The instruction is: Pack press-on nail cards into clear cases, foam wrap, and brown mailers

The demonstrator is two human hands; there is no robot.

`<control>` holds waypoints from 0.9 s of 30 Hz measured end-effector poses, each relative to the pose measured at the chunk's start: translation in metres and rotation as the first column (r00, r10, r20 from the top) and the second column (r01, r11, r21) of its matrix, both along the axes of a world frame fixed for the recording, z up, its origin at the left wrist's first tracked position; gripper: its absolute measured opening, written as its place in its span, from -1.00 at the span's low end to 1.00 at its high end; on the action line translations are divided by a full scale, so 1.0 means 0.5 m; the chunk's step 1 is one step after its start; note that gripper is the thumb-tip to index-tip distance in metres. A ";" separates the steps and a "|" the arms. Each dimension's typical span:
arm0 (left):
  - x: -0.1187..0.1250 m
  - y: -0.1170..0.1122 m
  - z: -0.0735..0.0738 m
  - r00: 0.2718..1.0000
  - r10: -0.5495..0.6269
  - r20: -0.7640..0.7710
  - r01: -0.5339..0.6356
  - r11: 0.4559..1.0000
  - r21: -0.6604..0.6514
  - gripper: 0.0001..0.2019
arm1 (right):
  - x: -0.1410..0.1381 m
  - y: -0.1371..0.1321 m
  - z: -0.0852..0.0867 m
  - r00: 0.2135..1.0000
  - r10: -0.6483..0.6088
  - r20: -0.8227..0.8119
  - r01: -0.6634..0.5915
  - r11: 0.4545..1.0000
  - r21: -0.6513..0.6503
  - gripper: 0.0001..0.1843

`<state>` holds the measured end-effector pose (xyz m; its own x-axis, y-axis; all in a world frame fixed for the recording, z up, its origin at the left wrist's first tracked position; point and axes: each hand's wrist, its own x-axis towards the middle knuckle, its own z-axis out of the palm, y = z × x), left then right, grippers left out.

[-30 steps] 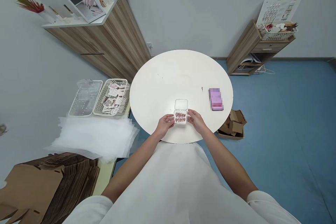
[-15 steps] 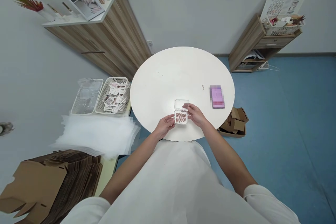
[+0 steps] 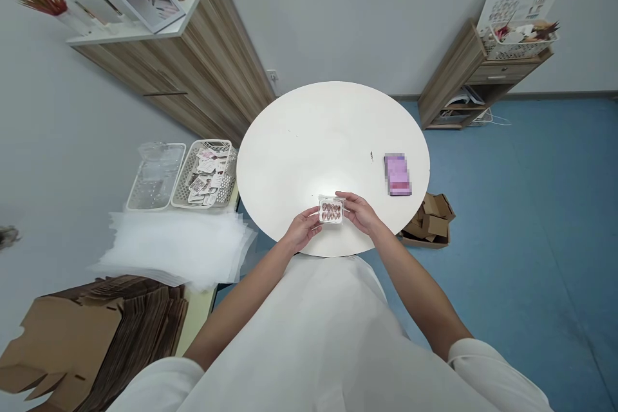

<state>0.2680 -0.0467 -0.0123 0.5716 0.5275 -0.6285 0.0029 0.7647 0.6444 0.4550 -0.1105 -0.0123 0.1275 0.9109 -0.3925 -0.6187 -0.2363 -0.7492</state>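
Note:
Between my two hands, just above the near part of the round white table (image 3: 328, 135), is a small clear plastic case (image 3: 331, 211) with two rows of shiny brownish-pink press-on nails. My left hand (image 3: 304, 230) grips the case's left edge between thumb and fingers. On the other side, my right hand (image 3: 359, 212) holds the right edge, its fingers by the top corner. The lid appears folded down over the nails; whether it is fully latched I cannot tell.
A blurred purple object (image 3: 398, 175) lies on the table's right. Left stand a basket of cards (image 3: 232, 170), a bin of clear plastic pieces (image 3: 159, 174), white sheets (image 3: 174, 244) and flat cardboard (image 3: 67, 341). A box of cardboard (image 3: 434, 225) sits on the floor at right.
The case's clear lid, upright half a second ago, has swung down over the nails. My right fingers came down with it; my left hand still grips the left edge.

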 end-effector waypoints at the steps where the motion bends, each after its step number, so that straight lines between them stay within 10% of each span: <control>1: 0.001 0.000 -0.001 1.000 0.006 -0.006 -0.006 1.000 0.000 -0.59 | -0.002 -0.001 0.000 1.000 -0.011 0.007 0.011 1.000 -0.010 -0.72; 15: 0.017 -0.008 -0.003 0.999 0.034 -0.028 -0.033 0.998 0.046 -0.59 | -0.048 -0.061 -0.025 0.995 -0.057 0.086 0.074 0.976 -0.206 -0.57; 27: 0.008 -0.023 -0.011 0.971 -0.120 -0.209 0.168 0.958 0.231 -0.54 | -0.061 -0.068 -0.029 0.959 -0.161 0.235 0.209 0.958 -0.198 -0.56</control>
<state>0.2719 -0.0582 -0.0179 0.5347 0.6003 -0.5948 0.2426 0.5653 0.7884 0.4244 -0.1446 -0.0267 0.3883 0.7582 -0.5238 -0.4978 -0.3057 -0.8116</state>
